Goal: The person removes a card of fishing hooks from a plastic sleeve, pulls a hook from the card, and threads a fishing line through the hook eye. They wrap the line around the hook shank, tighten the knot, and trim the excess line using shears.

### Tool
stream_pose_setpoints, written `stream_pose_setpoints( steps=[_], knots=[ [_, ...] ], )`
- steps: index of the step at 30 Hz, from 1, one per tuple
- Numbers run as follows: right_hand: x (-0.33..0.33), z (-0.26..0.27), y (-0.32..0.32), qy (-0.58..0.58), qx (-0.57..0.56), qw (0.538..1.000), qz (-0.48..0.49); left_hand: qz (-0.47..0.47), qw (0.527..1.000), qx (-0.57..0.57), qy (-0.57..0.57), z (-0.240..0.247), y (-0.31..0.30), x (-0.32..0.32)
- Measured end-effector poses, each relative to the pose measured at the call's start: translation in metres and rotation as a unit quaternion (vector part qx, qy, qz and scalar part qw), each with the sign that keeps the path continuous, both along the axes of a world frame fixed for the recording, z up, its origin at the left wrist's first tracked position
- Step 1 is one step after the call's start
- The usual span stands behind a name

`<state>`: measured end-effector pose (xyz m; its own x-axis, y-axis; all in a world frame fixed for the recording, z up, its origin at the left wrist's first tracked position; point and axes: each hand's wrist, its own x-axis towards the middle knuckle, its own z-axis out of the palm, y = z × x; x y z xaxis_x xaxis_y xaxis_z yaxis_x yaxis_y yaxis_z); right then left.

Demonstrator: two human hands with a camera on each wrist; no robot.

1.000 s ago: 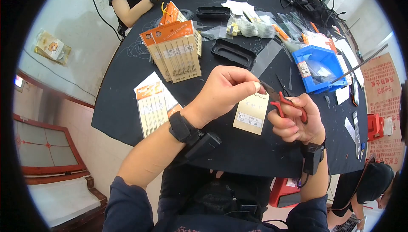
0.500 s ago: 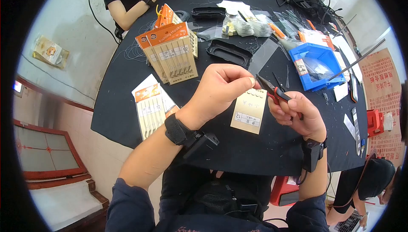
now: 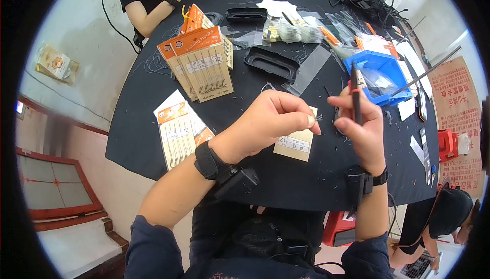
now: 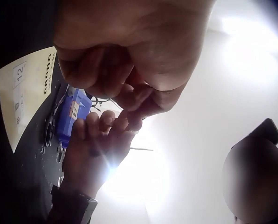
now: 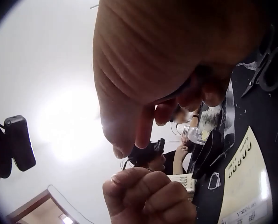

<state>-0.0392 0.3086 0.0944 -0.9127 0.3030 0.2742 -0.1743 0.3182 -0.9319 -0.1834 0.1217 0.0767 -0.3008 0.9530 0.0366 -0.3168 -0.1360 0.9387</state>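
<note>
Black table (image 3: pixel 153 105): round, with hook packs (image 3: pixel 201 64) far left and a blue bin (image 3: pixel 384 63) far right.
Left hand (image 3: pixel 270 126): fingers curled, thumb and forefinger pressed together on a tiny dark piece (image 3: pixel 317 118) that is too small to name, held over the card.
Card (image 3: pixel 296 143): cream, flat on the table under the left hand.
Right hand (image 3: pixel 360 128): just right of the left hand, fingertips almost meeting it. Its lower fingers are curled round the snips.
Snips (image 3: pixel 355 100): stand up out of the right fist, between the card and the bin. The long axis runs near to far, and the free end points far with a red bit on it.
Head view only: the snips, and the pinch from above.
Left wrist view only: the pinch from below, thumb against fingertips, and a thin strand (image 4: pixel 141 149) sticking out to the right by the right hand. The snips are hidden.
Right wrist view only: black scissors (image 5: pixel 268 69) flat on the table beyond the card, and the left hand as a closed fist below. The snips are hidden behind the palm.
</note>
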Motion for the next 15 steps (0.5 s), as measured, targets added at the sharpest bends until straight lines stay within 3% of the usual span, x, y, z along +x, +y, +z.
stream_pose_setpoints(
  steps=[1, 15],
  knots=[
    [-0.002, -0.001, 0.001, 0.004, 0.040, 0.999, 0.020, -0.004, 1.000, 0.004, -0.007, -0.001, 0.000, 0.000],
    [-0.004, -0.007, -0.010, 0.038, 0.032, 0.999, 0.022, -0.040, 0.998, 0.005, -0.050, -0.001, 0.001, 0.001]
  ],
)
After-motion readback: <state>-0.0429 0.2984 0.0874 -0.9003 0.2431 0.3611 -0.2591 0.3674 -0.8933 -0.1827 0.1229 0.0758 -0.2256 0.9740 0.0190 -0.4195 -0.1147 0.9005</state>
